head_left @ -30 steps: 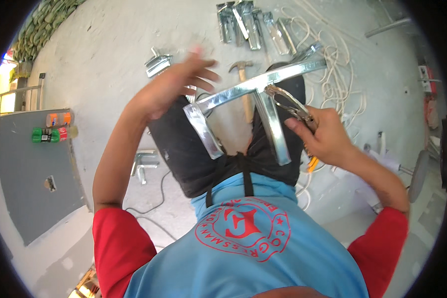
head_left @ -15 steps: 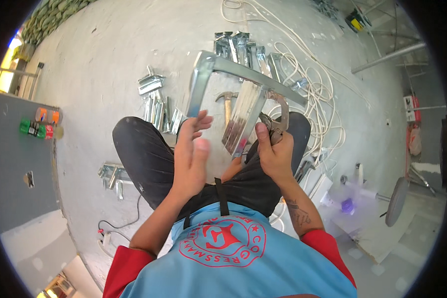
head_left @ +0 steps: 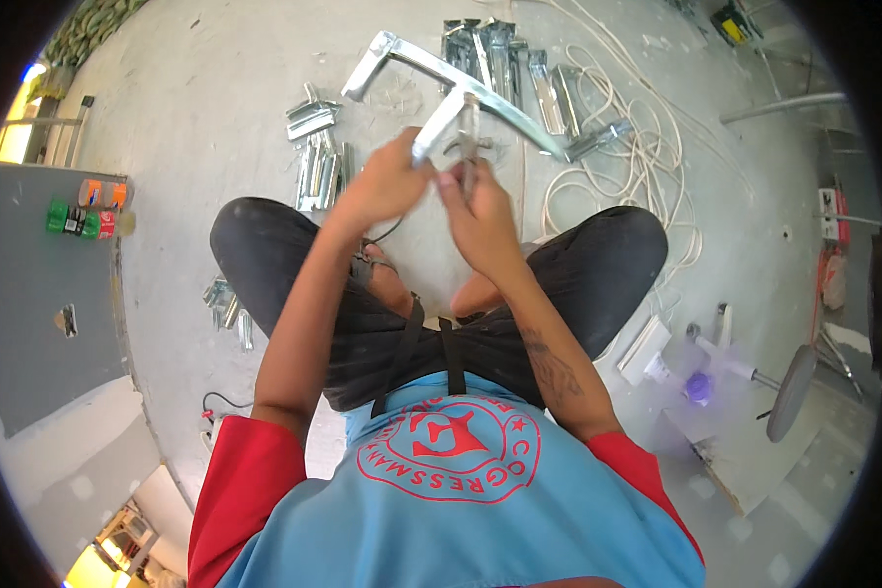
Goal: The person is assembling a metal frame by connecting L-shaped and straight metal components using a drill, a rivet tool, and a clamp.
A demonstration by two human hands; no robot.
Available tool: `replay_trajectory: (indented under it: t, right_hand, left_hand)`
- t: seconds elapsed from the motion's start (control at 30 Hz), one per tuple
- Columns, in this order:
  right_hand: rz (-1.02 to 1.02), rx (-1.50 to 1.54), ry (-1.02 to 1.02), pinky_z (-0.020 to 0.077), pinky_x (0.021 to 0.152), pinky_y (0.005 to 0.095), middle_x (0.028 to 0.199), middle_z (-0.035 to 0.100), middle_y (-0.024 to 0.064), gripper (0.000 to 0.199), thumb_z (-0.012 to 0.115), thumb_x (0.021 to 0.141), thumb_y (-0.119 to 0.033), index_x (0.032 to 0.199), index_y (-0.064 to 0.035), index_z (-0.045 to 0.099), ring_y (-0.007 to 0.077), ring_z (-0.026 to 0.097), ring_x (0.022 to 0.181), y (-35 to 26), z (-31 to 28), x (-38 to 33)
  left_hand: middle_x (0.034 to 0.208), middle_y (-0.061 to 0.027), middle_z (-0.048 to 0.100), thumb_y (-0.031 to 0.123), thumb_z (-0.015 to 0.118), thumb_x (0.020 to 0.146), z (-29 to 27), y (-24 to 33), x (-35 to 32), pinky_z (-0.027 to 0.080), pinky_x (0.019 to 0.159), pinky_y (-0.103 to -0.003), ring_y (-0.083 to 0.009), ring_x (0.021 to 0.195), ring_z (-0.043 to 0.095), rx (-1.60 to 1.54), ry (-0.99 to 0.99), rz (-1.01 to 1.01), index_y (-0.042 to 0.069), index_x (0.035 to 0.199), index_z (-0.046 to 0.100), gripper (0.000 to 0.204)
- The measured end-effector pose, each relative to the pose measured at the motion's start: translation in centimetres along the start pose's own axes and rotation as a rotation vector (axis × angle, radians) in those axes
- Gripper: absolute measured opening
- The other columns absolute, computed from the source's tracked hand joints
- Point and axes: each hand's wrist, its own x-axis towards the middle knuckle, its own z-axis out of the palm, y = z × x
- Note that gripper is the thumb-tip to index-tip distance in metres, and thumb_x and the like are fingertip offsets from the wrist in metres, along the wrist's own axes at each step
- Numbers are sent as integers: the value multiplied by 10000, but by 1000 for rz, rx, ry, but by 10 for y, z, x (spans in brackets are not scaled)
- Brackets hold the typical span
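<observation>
A bracket of galvanised steel channel [head_left: 465, 80] is held up in front of me, its long bar slanting down to the right, with a bent end at the left and a short leg toward me. My left hand [head_left: 390, 184] is closed around the lower end of that short leg. My right hand [head_left: 480, 211] is closed on a locking clamp [head_left: 469, 120], which stands upright beside the leg with its jaw at the bar. Both hands are close together and slightly blurred. A hammer head [head_left: 454, 148] shows partly behind the clamp; my hands hide its handle.
Bundles of cut steel channel [head_left: 478, 54] lie beyond the bracket, and a smaller pile [head_left: 316, 157] is at the left. Loose white cable [head_left: 647, 167] coils at the right. Bottles [head_left: 80, 220] appear far left. A round-ended stand [head_left: 792, 392] is at the right.
The bracket has turned and moved away from me. My left hand, open beside it before, has closed on its short leg. My right hand has moved left with the clamp.
</observation>
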Motion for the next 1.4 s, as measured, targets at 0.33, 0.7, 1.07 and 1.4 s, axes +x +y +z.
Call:
replay_trajectory:
  t: [0.33,0.7,1.07,1.4]
  right_hand:
    - [719,-622,-679,485,998,502,1190,663,323,602,513,978,-485,1113,69,707,488,633,1135,168,47,-2]
    - [866,-661,-241,524,961,470,1182,632,266,673,828,794,-331,1241,49,500,394,642,1127,281,79,33]
    - [650,-435,145,490,961,463,1115,616,254,566,794,760,-154,1224,43,536,413,600,1062,316,77,19]
    - [629,-725,-14,476,979,483,1143,630,238,464,772,778,-185,1202,-45,649,404,576,1126,407,30,29]
  left_hand:
    - [1184,-216,695,144,629,850,51,-282,140,527,920,-473,-411,1111,654,647,-363,48,62,1206,656,367]
    - [1349,-95,622,282,645,889,108,-371,183,423,1017,-620,-372,1294,533,645,-686,1,315,1328,641,440]
    - [1359,-102,583,370,734,859,132,-327,211,351,1058,-598,-367,1330,459,644,-641,-10,348,1381,605,539]
    - [1208,-170,714,497,702,858,-25,-345,220,513,992,-486,-380,1155,657,533,14,-363,178,1311,670,554]
